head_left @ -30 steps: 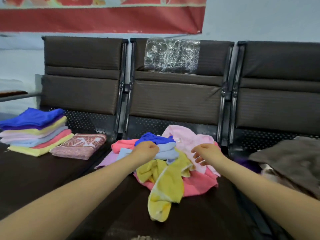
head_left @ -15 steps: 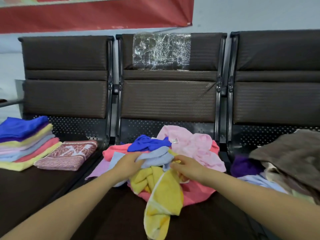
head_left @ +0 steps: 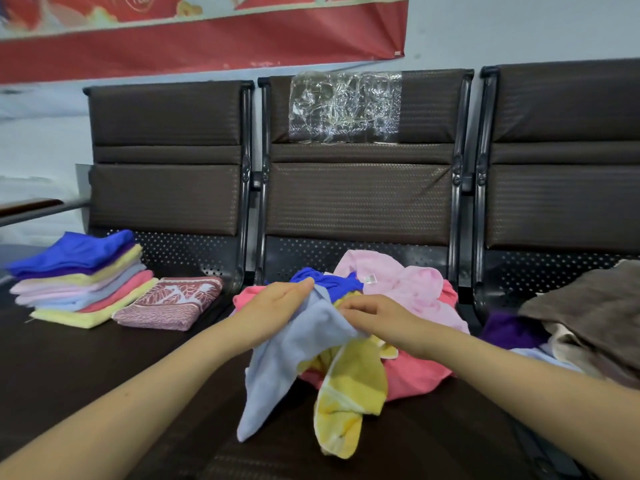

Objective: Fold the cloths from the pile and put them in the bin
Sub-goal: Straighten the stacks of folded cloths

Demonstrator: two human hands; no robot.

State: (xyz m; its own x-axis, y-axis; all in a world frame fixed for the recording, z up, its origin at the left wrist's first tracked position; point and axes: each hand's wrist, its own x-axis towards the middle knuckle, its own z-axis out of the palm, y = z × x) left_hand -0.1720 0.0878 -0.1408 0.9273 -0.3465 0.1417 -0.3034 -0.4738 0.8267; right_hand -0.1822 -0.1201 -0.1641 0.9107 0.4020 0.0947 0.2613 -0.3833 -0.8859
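Head view: the light blue cloth point(head_left: 294, 355) hangs long-axis downward toward the person, off the near-left side of the pile point(head_left: 415, 306) on the middle seat. The left hand point(head_left: 277, 306) pinches its top edge; the right hand point(head_left: 377, 315), just beside, seems to grip it too. No bin in view.

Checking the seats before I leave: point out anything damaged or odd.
The middle seat's backrest has crinkled clear tape patched over its top, suggesting a repair. A yellow cloth droops off the pile toward the seat's front edge. Both hands grip the light blue cloth.
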